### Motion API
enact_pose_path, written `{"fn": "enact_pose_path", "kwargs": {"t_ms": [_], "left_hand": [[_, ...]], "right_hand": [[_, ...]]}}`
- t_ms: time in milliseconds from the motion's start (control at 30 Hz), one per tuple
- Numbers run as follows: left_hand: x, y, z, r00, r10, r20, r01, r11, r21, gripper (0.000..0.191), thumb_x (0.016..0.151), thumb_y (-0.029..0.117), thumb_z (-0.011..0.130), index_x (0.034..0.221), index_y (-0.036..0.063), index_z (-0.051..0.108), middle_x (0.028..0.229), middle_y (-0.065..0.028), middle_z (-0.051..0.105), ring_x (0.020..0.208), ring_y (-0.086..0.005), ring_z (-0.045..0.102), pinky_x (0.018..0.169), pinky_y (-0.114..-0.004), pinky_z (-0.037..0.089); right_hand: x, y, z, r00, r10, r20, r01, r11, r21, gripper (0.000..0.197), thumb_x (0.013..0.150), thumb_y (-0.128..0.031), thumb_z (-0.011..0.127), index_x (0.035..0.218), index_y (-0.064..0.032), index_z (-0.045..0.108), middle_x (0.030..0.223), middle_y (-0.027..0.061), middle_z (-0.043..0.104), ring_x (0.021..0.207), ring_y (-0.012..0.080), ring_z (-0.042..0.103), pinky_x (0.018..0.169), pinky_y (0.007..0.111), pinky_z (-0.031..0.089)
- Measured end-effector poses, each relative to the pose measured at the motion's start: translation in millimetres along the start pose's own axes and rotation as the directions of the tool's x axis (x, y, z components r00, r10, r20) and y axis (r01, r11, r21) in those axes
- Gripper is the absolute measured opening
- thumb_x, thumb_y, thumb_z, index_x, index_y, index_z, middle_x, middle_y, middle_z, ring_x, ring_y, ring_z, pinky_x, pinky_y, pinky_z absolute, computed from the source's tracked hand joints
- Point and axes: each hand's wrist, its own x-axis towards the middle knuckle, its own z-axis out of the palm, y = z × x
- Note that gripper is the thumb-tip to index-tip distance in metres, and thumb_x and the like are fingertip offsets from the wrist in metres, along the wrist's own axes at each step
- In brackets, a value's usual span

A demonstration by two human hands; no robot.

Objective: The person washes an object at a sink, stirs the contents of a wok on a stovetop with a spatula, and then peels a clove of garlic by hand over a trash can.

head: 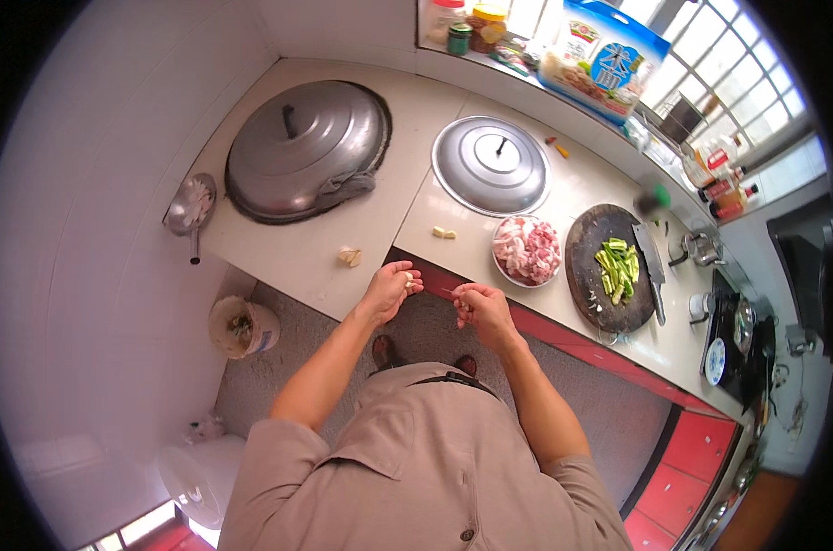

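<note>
My left hand (393, 295) holds a pale garlic clove (409, 279) at its fingertips, just off the counter's front edge. To its right, my right hand (485, 313) has its fingers curled, and a thin pale scrap (446, 290) sticks out from the fingertips. Whether more lies inside that fist is hidden. Part of a garlic bulb (349, 256) rests on the counter beyond my left hand. Two peeled garlic cloves (444, 233) lie farther right. Beyond my right hand stands a bowl of cut raw meat (527, 249).
A round chopping board (581, 258) bears cut green peppers (618, 270) and a cleaver (649, 265). Two metal lids (306, 148) (490, 164) cover the counter's back. A ladle (191, 206) lies at left, above a waste bucket (244, 327). The stove (729, 351) is far right.
</note>
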Motion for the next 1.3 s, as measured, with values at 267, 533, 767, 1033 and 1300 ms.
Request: {"fn": "enact_pose_path", "kwargs": {"t_ms": [267,533,767,1033,1300], "left_hand": [[-77,40,-18,0.966,0.178,0.188,-0.15,0.976,-0.157,0.031,0.105,0.021,0.055,0.129,0.0009,0.057,0.126,-0.0131,0.063,0.098,-0.0149,0.064,0.086,-0.028,0.054],[-88,38,-15,0.946,0.263,0.188,-0.222,0.952,-0.212,0.043,0.106,0.022,0.053,0.143,-0.0012,0.048,0.122,-0.0108,0.064,0.099,-0.0125,0.059,0.086,-0.025,0.05],[-81,27,10,0.962,0.254,0.101,-0.266,0.955,0.131,0.04,0.102,0.01,0.06,0.138,-0.0055,0.053,0.113,-0.0077,0.067,0.094,-0.0109,0.063,0.087,-0.026,0.054],[-74,27,33,0.963,0.268,0.031,-0.266,0.926,0.266,0.026,0.093,0.003,0.07,0.117,-0.0065,0.068,0.106,-0.0081,0.069,0.094,-0.0136,0.067,0.084,-0.027,0.058],[-66,29,56,0.891,0.42,0.174,-0.449,0.75,0.486,0.02,0.096,0.002,0.065,0.114,-0.0049,0.07,0.099,-0.0049,0.062,0.082,-0.0107,0.06,0.071,-0.023,0.052]], "right_hand": [[18,-1,48,0.969,0.095,0.229,-0.078,0.994,-0.081,0.016,0.093,-0.005,0.051,0.097,-0.0001,0.066,0.079,0.0017,0.058,0.063,0.0102,0.053,0.058,0.029,0.052],[15,-6,73,0.939,0.128,0.319,-0.117,0.992,-0.052,0.018,0.099,-0.018,0.055,0.093,-0.0024,0.063,0.074,-0.0003,0.053,0.062,0.0097,0.05,0.058,0.029,0.05],[18,8,58,0.985,0.059,0.162,-0.025,0.979,-0.204,0.022,0.097,-0.023,0.067,0.09,-0.0026,0.064,0.069,-0.001,0.056,0.056,0.0072,0.05,0.05,0.026,0.048],[8,4,50,0.985,-0.13,0.115,0.158,0.942,-0.295,0.028,0.1,-0.024,0.064,0.109,0.0024,0.068,0.081,0.0013,0.066,0.06,0.0072,0.058,0.051,0.025,0.048],[2,4,36,0.96,-0.239,0.144,0.269,0.93,-0.251,0.03,0.104,-0.026,0.058,0.111,0.0009,0.068,0.081,-0.0003,0.064,0.06,0.0062,0.055,0.053,0.023,0.047]]}}
